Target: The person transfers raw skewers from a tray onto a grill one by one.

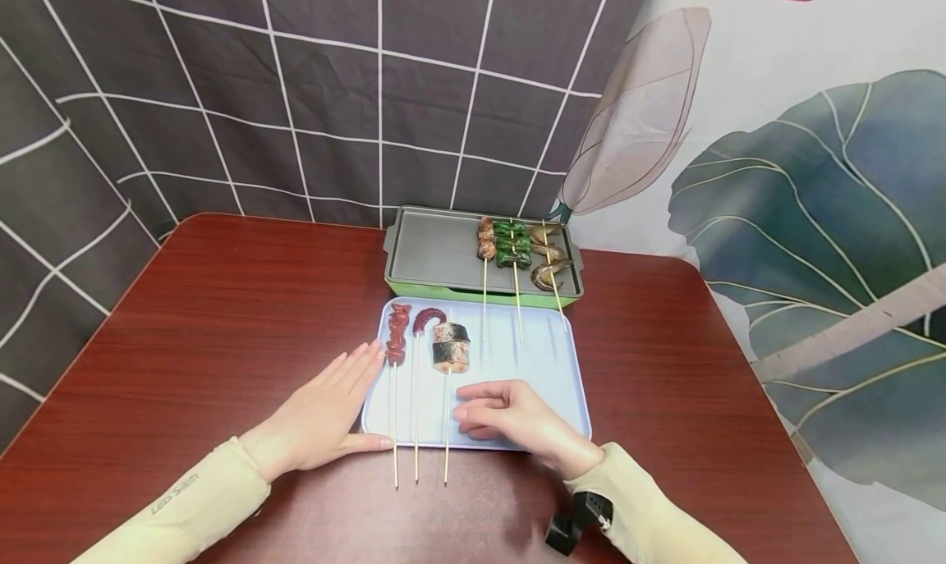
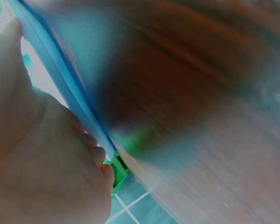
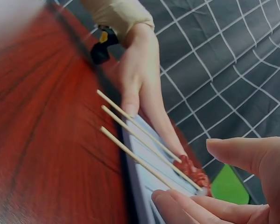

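Against the left edge of a light blue tray (image 1: 547, 379), my left hand (image 1: 318, 416) lies with straight fingers, its thumb at the near edge. Three skewers lie on the tray's left side: red meat pieces (image 1: 396, 334), a curled dark red tentacle (image 1: 427, 316) and thick chunks with dark skin (image 1: 452, 357). Their sticks stick out past the near edge. Just right of the chunk skewer's stick, my right hand (image 1: 513, 416) hovers over the tray, fingers loosely bent. Its thumb (image 3: 235, 154) stands apart from the other fingers in the right wrist view, with nothing between.
Behind the tray stands a grey grill plate (image 1: 432, 248) on a green base. On its right side lie a skewer of brownish pieces (image 1: 485, 240), one of green peppers (image 1: 512, 244) and one of shrimp (image 1: 547, 275), sticks reaching over the tray. A gridded curtain (image 1: 325, 88) hangs behind.
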Tool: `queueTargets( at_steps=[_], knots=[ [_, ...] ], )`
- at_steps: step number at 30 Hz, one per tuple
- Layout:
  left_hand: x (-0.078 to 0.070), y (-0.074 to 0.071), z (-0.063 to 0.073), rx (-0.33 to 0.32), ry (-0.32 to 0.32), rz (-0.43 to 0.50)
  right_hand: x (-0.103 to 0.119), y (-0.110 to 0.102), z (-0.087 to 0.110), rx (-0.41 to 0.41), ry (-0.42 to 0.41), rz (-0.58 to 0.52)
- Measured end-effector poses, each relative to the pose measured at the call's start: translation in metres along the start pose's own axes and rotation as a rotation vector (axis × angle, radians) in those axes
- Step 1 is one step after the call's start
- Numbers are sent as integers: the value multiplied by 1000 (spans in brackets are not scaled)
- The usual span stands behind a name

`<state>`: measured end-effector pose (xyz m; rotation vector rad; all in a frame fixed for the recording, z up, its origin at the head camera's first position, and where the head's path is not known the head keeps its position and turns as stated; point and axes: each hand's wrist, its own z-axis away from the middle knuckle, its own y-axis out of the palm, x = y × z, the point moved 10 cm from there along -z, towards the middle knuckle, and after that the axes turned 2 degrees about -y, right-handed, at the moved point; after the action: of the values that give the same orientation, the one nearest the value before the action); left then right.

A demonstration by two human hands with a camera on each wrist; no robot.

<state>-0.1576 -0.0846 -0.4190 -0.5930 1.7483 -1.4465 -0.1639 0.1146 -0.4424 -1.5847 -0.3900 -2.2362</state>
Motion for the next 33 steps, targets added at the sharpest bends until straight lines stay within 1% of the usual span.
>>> queueTargets(
  at_steps=[4,11,25,33],
  knots=[
    [0,0,0,1,-1,-3,-7,6,-1,11,15,-58],
    [0,0,0,0,-6,4,-13,11,-4,20,18,-100],
    [1,1,0,13,-27,19,-12,14,-4,3,16,-105],
    [0,0,0,1,-9,3,-10,13,-2,-9,3,-114]
  ],
)
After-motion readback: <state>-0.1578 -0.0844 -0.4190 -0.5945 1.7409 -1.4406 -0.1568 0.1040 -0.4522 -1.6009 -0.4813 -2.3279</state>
